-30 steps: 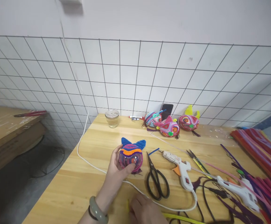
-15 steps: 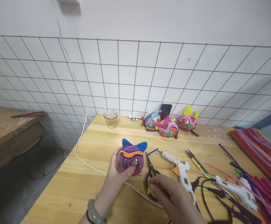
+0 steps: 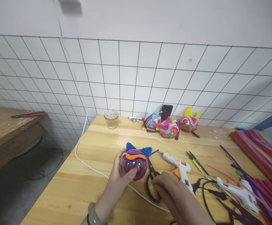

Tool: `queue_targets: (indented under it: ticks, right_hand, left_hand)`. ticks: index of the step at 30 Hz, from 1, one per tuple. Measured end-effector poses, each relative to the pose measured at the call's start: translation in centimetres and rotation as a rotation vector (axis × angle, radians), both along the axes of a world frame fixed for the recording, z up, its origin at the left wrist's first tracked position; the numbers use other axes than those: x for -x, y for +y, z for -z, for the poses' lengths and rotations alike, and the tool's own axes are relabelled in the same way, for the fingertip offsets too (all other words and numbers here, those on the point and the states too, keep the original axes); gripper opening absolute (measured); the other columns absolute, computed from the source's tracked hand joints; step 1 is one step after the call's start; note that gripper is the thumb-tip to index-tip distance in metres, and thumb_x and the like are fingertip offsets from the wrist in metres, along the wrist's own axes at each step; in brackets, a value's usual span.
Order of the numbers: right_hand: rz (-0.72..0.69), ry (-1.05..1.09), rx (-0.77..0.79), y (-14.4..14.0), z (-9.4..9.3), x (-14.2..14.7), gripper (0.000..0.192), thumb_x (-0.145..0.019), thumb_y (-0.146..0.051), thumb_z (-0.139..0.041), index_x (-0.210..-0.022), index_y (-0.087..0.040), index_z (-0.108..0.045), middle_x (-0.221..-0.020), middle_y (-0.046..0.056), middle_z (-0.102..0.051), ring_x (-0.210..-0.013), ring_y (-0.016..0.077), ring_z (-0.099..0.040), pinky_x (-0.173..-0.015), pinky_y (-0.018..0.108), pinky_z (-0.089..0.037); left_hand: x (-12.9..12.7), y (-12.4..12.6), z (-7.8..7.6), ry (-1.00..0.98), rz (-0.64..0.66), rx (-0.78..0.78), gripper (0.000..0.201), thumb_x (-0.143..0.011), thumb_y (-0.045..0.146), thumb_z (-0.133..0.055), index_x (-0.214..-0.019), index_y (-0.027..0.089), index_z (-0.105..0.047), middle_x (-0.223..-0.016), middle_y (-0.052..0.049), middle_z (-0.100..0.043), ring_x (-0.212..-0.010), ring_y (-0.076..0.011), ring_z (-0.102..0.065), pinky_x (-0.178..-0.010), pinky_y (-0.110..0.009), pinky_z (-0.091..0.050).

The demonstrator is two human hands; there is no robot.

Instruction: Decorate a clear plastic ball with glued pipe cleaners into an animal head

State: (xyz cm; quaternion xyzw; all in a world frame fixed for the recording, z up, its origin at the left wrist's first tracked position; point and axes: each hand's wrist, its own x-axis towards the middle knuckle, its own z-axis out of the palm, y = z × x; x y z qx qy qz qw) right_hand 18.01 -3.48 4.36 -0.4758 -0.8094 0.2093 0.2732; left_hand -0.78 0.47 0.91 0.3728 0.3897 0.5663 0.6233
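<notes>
My left hand [image 3: 118, 176] is wrapped round a clear ball partly covered with coloured pipe cleaners [image 3: 136, 165]. Orange, purple and pink bands line it, and two blue ear-like pieces [image 3: 145, 151] stand on top. My left thumb lies across its clear front. To the right, my right hand [image 3: 170, 190] is closed in a pinch, with a small yellow piece [image 3: 151, 187] showing at its fingertips. Its exact kind is too small to make out. Black-handled scissors [image 3: 152, 173] lie on the table beneath and beside the right fingers.
Two white glue guns [image 3: 176, 162] [image 3: 237, 190] lie to the right among cords. Finished decorated balls [image 3: 168, 128], a phone [image 3: 167, 112] and a glass jar [image 3: 111, 120] stand along the back. Bundles of pipe cleaners [image 3: 262, 156] lie at far right. A white cord [image 3: 92, 168] crosses the table.
The ball in my left hand has shifted slightly right and down, and is tilted a little. My right hand has moved slightly right with the small yellow piece.
</notes>
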Motion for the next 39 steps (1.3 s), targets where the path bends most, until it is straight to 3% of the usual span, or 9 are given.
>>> queue_targets:
  ticks: [7,15,22,28,32,39]
  right_hand:
    - [0.076,0.000,-0.018,0.3,-0.1,0.4,0.028,-0.098,-0.035,-0.037,-0.080,-0.024,-0.056,-0.064,-0.002,-0.058,-0.058,0.0126,-0.055,-0.054,0.022,-0.041]
    - [0.076,0.102,-0.055,0.9,-0.7,1.2,0.023,-0.096,-0.030,-0.041,-0.077,-0.023,-0.054,-0.065,-0.003,-0.054,-0.057,0.0122,-0.050,-0.055,0.020,-0.041]
    - [0.075,0.255,-0.017,2.0,-0.8,1.9,0.021,-0.094,-0.030,-0.043,-0.077,-0.022,-0.054,-0.069,-0.002,-0.055,-0.062,0.0128,-0.053,-0.058,0.019,-0.043]
    - [0.102,0.302,-0.003,3.3,-1.2,1.9,0.025,-0.093,-0.033,-0.044,-0.071,-0.023,-0.053,-0.062,-0.003,-0.052,-0.057,0.0126,-0.051,-0.054,0.018,-0.043]
    - [0.105,0.294,0.061,3.9,-0.8,1.4,0.025,-0.093,-0.035,-0.044,-0.074,-0.023,-0.053,-0.065,-0.003,-0.053,-0.059,0.0126,-0.051,-0.056,0.018,-0.042]
    - [0.095,0.275,0.191,4.7,0.5,0.8,0.024,-0.094,-0.033,-0.042,-0.076,-0.022,-0.052,-0.067,-0.003,-0.055,-0.063,0.0131,-0.052,-0.057,0.020,-0.040]
  left_hand:
    - [0.1,-0.3,0.2,0.019,0.056,-0.039,0.054,-0.075,0.035,-0.071,-0.122,0.022,-0.047,-0.124,-0.012,-0.060,-0.116,-0.0288,-0.055,-0.098,-0.040,-0.043]
    - [-0.1,-0.3,0.6,0.070,0.045,-0.072,0.066,-0.073,0.037,-0.072,-0.124,0.023,-0.033,-0.124,-0.014,-0.055,-0.115,-0.0286,-0.055,-0.098,-0.043,-0.042]
    - [-0.2,-0.1,0.4,0.094,0.033,-0.087,0.057,-0.073,0.036,-0.072,-0.118,0.021,-0.040,-0.119,-0.013,-0.058,-0.111,-0.0278,-0.057,-0.096,-0.041,-0.044]
    - [0.3,1.3,2.7,0.236,-0.074,-0.070,0.062,-0.069,0.028,-0.076,-0.119,0.021,-0.039,-0.121,-0.012,-0.057,-0.111,-0.0260,-0.058,-0.097,-0.039,-0.043]
    - [0.7,1.8,4.1,0.332,-0.056,-0.074,0.075,-0.068,0.025,-0.076,-0.128,0.021,-0.031,-0.132,-0.014,-0.049,-0.117,-0.0258,-0.055,-0.100,-0.041,-0.042]
    - [1.3,1.9,4.6,0.533,-0.088,-0.083,0.085,-0.066,0.025,-0.075,-0.138,0.021,-0.031,-0.134,-0.014,-0.052,-0.124,-0.0301,-0.050,-0.105,-0.045,-0.037]
